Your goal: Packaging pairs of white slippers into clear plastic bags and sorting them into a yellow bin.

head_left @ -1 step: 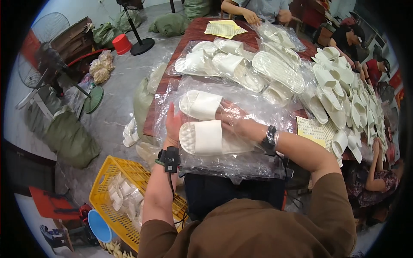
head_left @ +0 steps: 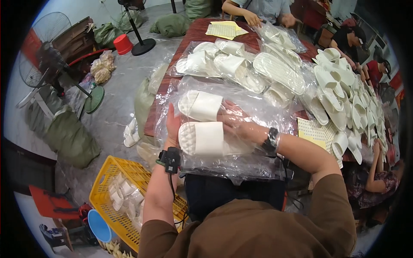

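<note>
Two white slippers with closed straps lie side by side before me, the far slipper [head_left: 200, 105] and the near slipper [head_left: 209, 138], their toes to the left. Clear plastic bag film [head_left: 254, 103] surrounds them. My right hand [head_left: 235, 122] reaches into the bag from the right, under the film, with stretched fingers against the slippers' heel ends; the film's glare blurs some of them. My left hand [head_left: 173, 125] stands at the toe side, its fingers extended and apart, touching or close to the bag's edge.
Bagged slippers [head_left: 232, 66] lie across the red table [head_left: 178, 53]; a heap of loose slippers [head_left: 340, 86] is at right. Yellow label sheets [head_left: 312, 133] lie nearby. Left, a yellow crate [head_left: 101, 185] holds bagged slippers; fans and sacks [head_left: 71, 137] stand beyond. Other people work around the table.
The slippers and my right hand have shifted very slightly. My right hand's fingers look a little more spread under the film. My left hand stays in place.
</note>
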{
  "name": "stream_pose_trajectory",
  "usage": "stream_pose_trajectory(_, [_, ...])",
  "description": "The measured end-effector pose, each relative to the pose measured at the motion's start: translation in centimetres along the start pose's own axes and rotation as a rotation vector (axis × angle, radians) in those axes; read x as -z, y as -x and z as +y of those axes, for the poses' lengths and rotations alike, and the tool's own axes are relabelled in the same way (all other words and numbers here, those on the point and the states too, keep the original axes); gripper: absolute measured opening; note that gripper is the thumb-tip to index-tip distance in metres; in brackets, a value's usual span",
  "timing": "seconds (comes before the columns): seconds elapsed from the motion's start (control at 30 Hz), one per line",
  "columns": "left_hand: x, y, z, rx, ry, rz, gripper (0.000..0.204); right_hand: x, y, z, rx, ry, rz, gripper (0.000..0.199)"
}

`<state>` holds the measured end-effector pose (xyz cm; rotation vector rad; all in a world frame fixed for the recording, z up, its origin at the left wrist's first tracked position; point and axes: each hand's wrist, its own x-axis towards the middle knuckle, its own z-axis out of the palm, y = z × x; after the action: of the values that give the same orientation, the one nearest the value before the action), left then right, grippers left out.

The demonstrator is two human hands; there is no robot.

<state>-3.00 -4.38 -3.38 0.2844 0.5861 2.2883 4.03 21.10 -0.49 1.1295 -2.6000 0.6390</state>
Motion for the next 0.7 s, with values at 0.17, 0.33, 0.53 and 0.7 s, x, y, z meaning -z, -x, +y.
stream_pose_trajectory(0.17, [-0.7,0.2,-0.2,-0.070,0.078,0.056,0.095,0.0,-0.2,-2.7,-0.155,-0.084,0.095,0.039])
stream_pose_trajectory(0.33, [-1.4,-0.9,0.7,-0.105,-0.107,0.144,0.074,-2.0,0.5,-1.4,-0.264,-0.047,0.020,0.034])
stream_pose_trajectory(0.53, [-7.8,0.3,5.1,-0.808,-2.100,0.283,0.056,-1.8,0.8,-0.4,-0.267,-0.106,0.062,0.030])
stream_pose_trajectory(0.7, [-8.6,0.8,3.7,-0.474,-1.536,0.131,0.059,-2.2,0.3,-0.6,-0.390,0.063,-0.135,0.036])
